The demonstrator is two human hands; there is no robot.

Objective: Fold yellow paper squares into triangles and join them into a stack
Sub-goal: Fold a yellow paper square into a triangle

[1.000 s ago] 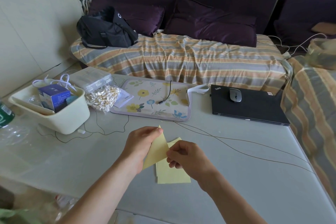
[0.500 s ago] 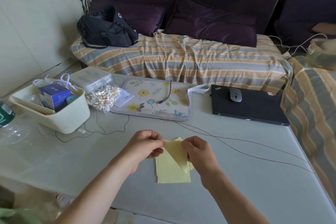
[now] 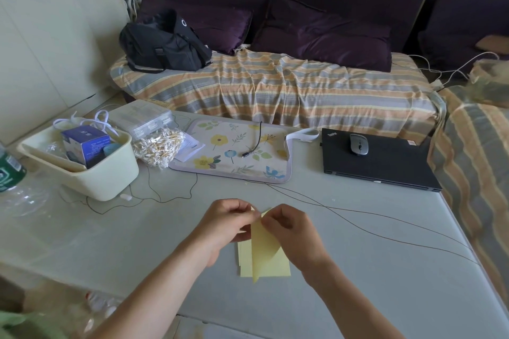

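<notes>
A folded yellow paper triangle (image 3: 263,249) was held above the bench (image 3: 358,270), its narrow tip pointing toward the near edge. The top of it was pinched by the left hand (image 3: 223,226) and the right hand (image 3: 292,231), whose fingers were curled together where the two hands met. Beneath the triangle, a small pile of flat yellow paper squares (image 3: 278,267) lay on the bench, partly covered by the folded piece and by both hands.

At the far left of the bench, a cream plastic tub (image 3: 110,173) was seen. A blue carton (image 3: 85,144) was standing upright in it, with white cords (image 3: 91,120) looped over its rim and a small light-blue item just beside the carton; what else lay inside could not be told. Just beside the tub, a clear bag of cotton swabs (image 3: 158,146) rested against a clear plastic box (image 3: 143,117). A floral mat (image 3: 234,151) was laid in the middle, with a short black cable (image 3: 254,140) on it. A closed black laptop (image 3: 377,162) was placed at the right, and a grey mouse (image 3: 359,143) sat on its lid. Thin dark wires (image 3: 385,217) were trailed across the bench. A green-labelled clear bottle (image 3: 11,173) was visible at the left edge.
</notes>
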